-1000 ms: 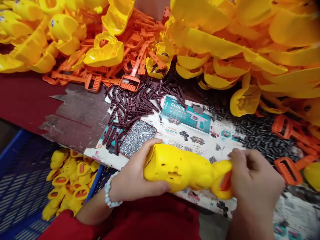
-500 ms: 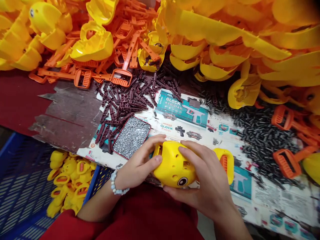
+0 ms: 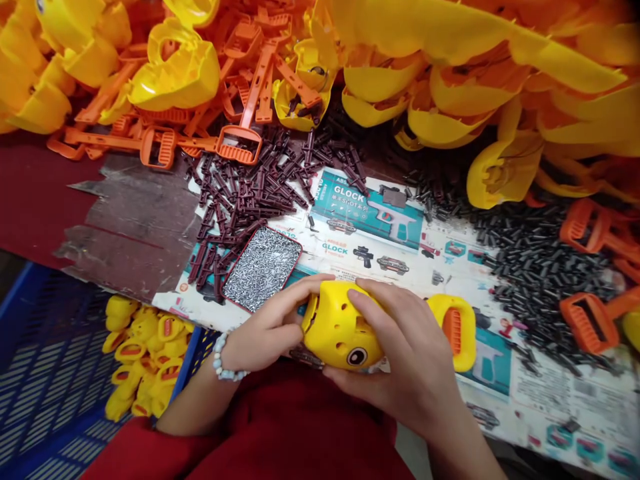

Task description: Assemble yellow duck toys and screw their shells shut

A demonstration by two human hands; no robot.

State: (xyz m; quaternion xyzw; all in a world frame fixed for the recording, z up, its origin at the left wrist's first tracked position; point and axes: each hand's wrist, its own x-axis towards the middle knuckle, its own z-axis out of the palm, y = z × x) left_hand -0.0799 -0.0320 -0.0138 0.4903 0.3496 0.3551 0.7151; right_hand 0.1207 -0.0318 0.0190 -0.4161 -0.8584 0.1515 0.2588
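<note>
Duck body (image 3: 340,327) of yellow plastic sits clamped between the left hand (image 3: 265,327) and right hand (image 3: 405,353), over a printed sheet (image 3: 365,207); a slipping grip could drop it onto the red-rimmed tray of metal pins (image 3: 263,269) just beside, scattering them toward the blue crate (image 3: 50,347).

The single camera is riding on the person's head, looking forward and steeply down and facing across the bench (image 3: 135,220) from its near edge. It is staying close over the left hand (image 3: 265,330) and right hand (image 3: 400,347), which are sitting low in the frame, while it is taking in the blue plastic crate (image 3: 50,353) at near left and the heaped yellow plastic shells (image 3: 440,87) along the far side.
</note>
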